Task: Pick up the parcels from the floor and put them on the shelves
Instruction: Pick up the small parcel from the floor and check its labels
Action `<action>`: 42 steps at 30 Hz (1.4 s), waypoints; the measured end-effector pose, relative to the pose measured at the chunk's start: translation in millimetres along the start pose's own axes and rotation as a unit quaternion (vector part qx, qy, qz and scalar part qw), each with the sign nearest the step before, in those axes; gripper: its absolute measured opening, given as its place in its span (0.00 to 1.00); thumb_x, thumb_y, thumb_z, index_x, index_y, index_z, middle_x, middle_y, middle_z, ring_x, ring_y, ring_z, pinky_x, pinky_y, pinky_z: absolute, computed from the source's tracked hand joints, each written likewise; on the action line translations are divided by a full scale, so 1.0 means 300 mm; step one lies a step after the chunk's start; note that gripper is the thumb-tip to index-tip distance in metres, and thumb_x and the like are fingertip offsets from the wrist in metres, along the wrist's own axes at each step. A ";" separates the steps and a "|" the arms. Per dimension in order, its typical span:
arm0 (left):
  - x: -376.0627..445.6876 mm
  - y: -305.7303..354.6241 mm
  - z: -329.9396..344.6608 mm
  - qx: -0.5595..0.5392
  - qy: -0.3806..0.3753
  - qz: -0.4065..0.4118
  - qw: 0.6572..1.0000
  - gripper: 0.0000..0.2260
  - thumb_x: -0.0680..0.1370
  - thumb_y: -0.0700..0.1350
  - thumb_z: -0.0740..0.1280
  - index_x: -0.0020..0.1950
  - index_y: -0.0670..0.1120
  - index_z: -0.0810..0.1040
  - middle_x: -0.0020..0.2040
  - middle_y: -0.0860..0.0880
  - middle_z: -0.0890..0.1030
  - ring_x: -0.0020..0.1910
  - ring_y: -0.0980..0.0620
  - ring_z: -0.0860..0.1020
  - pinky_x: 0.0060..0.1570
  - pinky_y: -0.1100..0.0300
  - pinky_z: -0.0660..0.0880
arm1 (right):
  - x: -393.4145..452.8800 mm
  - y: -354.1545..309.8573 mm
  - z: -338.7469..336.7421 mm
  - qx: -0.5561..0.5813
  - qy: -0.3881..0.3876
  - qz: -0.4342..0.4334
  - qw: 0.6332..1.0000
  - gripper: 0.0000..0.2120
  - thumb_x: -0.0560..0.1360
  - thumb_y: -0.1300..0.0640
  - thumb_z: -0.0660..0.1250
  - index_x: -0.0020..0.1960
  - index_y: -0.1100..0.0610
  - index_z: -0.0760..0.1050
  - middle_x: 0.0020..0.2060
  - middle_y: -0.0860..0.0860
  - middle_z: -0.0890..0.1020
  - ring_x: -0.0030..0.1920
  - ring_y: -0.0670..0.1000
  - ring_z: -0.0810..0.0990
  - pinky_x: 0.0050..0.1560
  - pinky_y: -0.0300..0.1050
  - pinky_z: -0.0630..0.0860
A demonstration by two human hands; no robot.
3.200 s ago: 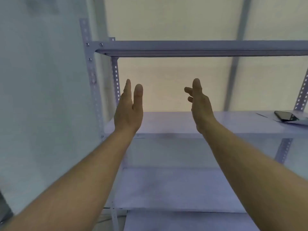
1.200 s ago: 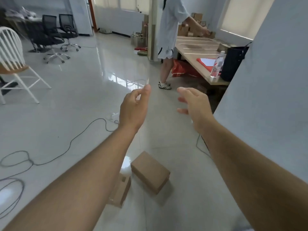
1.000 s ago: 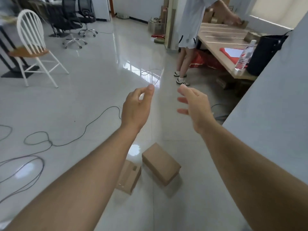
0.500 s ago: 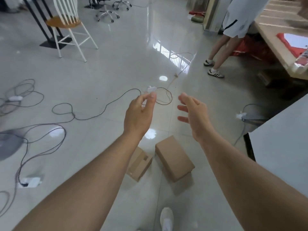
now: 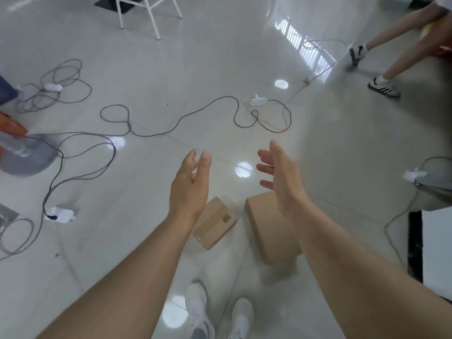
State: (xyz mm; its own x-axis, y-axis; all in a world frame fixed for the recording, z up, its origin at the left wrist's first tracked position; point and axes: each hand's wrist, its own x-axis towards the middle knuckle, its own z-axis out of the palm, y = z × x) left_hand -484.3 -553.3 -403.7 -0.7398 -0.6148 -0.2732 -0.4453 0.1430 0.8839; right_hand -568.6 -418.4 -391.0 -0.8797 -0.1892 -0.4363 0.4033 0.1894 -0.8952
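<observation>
Two brown cardboard parcels lie on the glossy floor just ahead of my feet. The smaller, flatter parcel (image 5: 215,222) has tape along its top and sits left of the larger parcel (image 5: 267,231). My left hand (image 5: 189,185) hovers above the small parcel's left side, fingers straight and apart, holding nothing. My right hand (image 5: 281,177) is held over the larger parcel, palm turned inward and empty, and my forearm hides part of that box. The shelves are out of sight.
Dark cables (image 5: 176,118) loop across the floor with power strips (image 5: 60,214) and an adapter (image 5: 258,101). A fan base (image 5: 27,156) stands at left, white chair legs (image 5: 149,13) at the top. Another person's legs (image 5: 384,79) are at upper right. A white panel (image 5: 437,248) edges the right.
My view swung from the shelf to the room and tilted down to the floor. The parcels now lie closer under my hands, my left fingers have straightened, and both my shoes show.
</observation>
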 end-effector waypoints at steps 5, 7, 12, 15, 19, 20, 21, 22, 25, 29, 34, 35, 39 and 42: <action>0.124 -0.237 0.034 0.003 0.019 -0.052 0.998 0.30 0.76 0.65 0.52 0.75 0.53 0.62 0.70 0.51 0.72 0.64 0.51 0.73 0.65 0.46 0.70 | 0.155 0.177 0.123 -0.041 -0.018 0.036 0.998 0.23 0.78 0.42 0.54 0.59 0.57 0.77 0.58 0.46 0.79 0.49 0.44 0.78 0.64 0.57 0.71; 0.166 -0.333 0.048 -0.003 0.027 -0.077 0.997 0.31 0.75 0.66 0.52 0.75 0.52 0.62 0.70 0.51 0.72 0.65 0.50 0.73 0.65 0.45 0.71 | 0.207 0.254 0.172 -0.047 -0.028 0.051 0.997 0.20 0.78 0.42 0.55 0.56 0.54 0.77 0.58 0.45 0.79 0.50 0.45 0.79 0.64 0.55 0.71; 0.264 -0.569 0.088 -0.009 0.047 -0.130 0.990 0.42 0.65 0.73 0.49 0.73 0.52 0.65 0.70 0.52 0.72 0.65 0.49 0.73 0.65 0.45 0.71 | 0.346 0.463 0.278 -0.076 -0.041 0.080 0.993 0.19 0.77 0.41 0.56 0.55 0.52 0.77 0.58 0.45 0.79 0.53 0.46 0.79 0.54 0.48 0.72; 0.322 -0.725 0.121 -0.011 0.052 -0.163 0.985 0.38 0.69 0.70 0.50 0.74 0.52 0.64 0.71 0.49 0.70 0.67 0.49 0.71 0.66 0.45 0.69 | 0.427 0.602 0.334 -0.097 -0.051 0.095 0.989 0.22 0.76 0.40 0.56 0.59 0.54 0.76 0.59 0.44 0.79 0.53 0.45 0.79 0.49 0.45 0.72; 0.394 -0.930 0.166 -0.012 0.061 -0.194 0.979 0.37 0.70 0.69 0.50 0.74 0.51 0.64 0.72 0.48 0.69 0.69 0.48 0.70 0.67 0.44 0.69 | 0.521 0.789 0.405 -0.119 -0.063 0.116 0.984 0.20 0.76 0.39 0.56 0.51 0.53 0.78 0.51 0.46 0.81 0.54 0.50 0.79 0.58 0.51 0.74; 0.413 -0.980 0.178 -0.011 0.061 -0.199 0.978 0.38 0.70 0.69 0.50 0.75 0.50 0.63 0.72 0.48 0.69 0.69 0.48 0.70 0.67 0.44 0.69 | 0.544 0.835 0.422 -0.127 -0.061 0.119 0.983 0.21 0.75 0.39 0.57 0.48 0.55 0.78 0.50 0.49 0.81 0.55 0.53 0.79 0.58 0.53 0.73; 0.432 -1.029 0.190 -0.007 0.061 -0.205 0.977 0.38 0.70 0.69 0.50 0.75 0.50 0.63 0.72 0.48 0.69 0.69 0.48 0.70 0.67 0.44 0.68 | 0.566 0.882 0.436 -0.133 -0.058 0.124 0.982 0.22 0.75 0.39 0.57 0.47 0.56 0.78 0.51 0.52 0.82 0.55 0.55 0.79 0.57 0.54 0.73; 0.449 -1.074 0.203 -0.003 0.061 -0.211 0.976 0.39 0.69 0.70 0.50 0.74 0.50 0.64 0.72 0.47 0.69 0.69 0.48 0.69 0.67 0.44 0.68 | 0.587 0.926 0.449 -0.136 -0.060 0.126 0.981 0.21 0.75 0.39 0.57 0.46 0.55 0.77 0.54 0.54 0.81 0.56 0.55 0.79 0.56 0.53 0.74; 0.494 -1.192 0.242 0.009 0.054 -0.226 0.973 0.42 0.66 0.73 0.49 0.74 0.51 0.63 0.73 0.48 0.67 0.71 0.46 0.68 0.67 0.43 0.68 | 0.653 1.051 0.474 -0.147 -0.077 0.138 0.976 0.16 0.75 0.39 0.57 0.41 0.49 0.74 0.56 0.53 0.80 0.56 0.53 0.78 0.54 0.49 0.72; 0.546 -1.322 0.291 0.008 0.043 -0.256 0.966 0.42 0.67 0.73 0.48 0.75 0.51 0.62 0.75 0.48 0.65 0.71 0.43 0.67 0.69 0.43 0.65 | 0.742 1.178 0.496 -0.185 -0.077 0.143 0.969 0.19 0.75 0.38 0.55 0.51 0.49 0.76 0.54 0.49 0.79 0.55 0.51 0.77 0.49 0.43 0.69; 0.615 -1.472 0.353 0.002 0.040 -0.327 0.944 0.35 0.76 0.66 0.51 0.78 0.49 0.53 0.78 0.47 0.58 0.76 0.45 0.59 0.71 0.49 0.56 | 0.833 1.279 0.530 -0.203 -0.085 0.132 0.966 0.12 0.76 0.39 0.55 0.47 0.43 0.73 0.46 0.42 0.74 0.49 0.46 0.73 0.56 0.46 0.67; 0.626 -1.489 0.364 0.004 0.035 -0.340 0.940 0.35 0.76 0.66 0.51 0.78 0.49 0.52 0.79 0.46 0.57 0.77 0.45 0.57 0.72 0.49 0.56 | 0.842 1.299 0.538 -0.226 -0.080 0.124 0.963 0.13 0.74 0.37 0.54 0.45 0.43 0.73 0.49 0.43 0.75 0.55 0.48 0.73 0.61 0.50 0.67; 0.659 -1.545 0.408 0.014 0.013 -0.389 0.921 0.37 0.76 0.67 0.50 0.78 0.46 0.49 0.78 0.45 0.57 0.75 0.41 0.60 0.71 0.47 0.57 | 0.895 1.395 0.553 -0.315 -0.057 0.118 0.940 0.37 0.72 0.33 0.51 0.76 0.48 0.52 0.77 0.49 0.54 0.77 0.54 0.51 0.74 0.61 0.51; 0.674 -1.604 0.429 -0.004 0.014 -0.434 0.901 0.37 0.75 0.68 0.50 0.76 0.45 0.58 0.74 0.43 0.66 0.68 0.39 0.68 0.67 0.46 0.66 | 0.931 1.467 0.530 -0.403 -0.041 0.124 0.906 0.37 0.75 0.35 0.49 0.77 0.53 0.47 0.78 0.53 0.50 0.78 0.55 0.48 0.75 0.59 0.46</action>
State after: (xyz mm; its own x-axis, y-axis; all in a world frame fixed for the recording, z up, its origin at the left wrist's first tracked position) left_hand -484.7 -646.6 -933.1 -0.1029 -0.5113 -0.8532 -0.8462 -0.4059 0.3453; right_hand -596.7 -541.0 -921.1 -0.7514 -0.1094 -0.6508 0.2418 0.8720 -0.4257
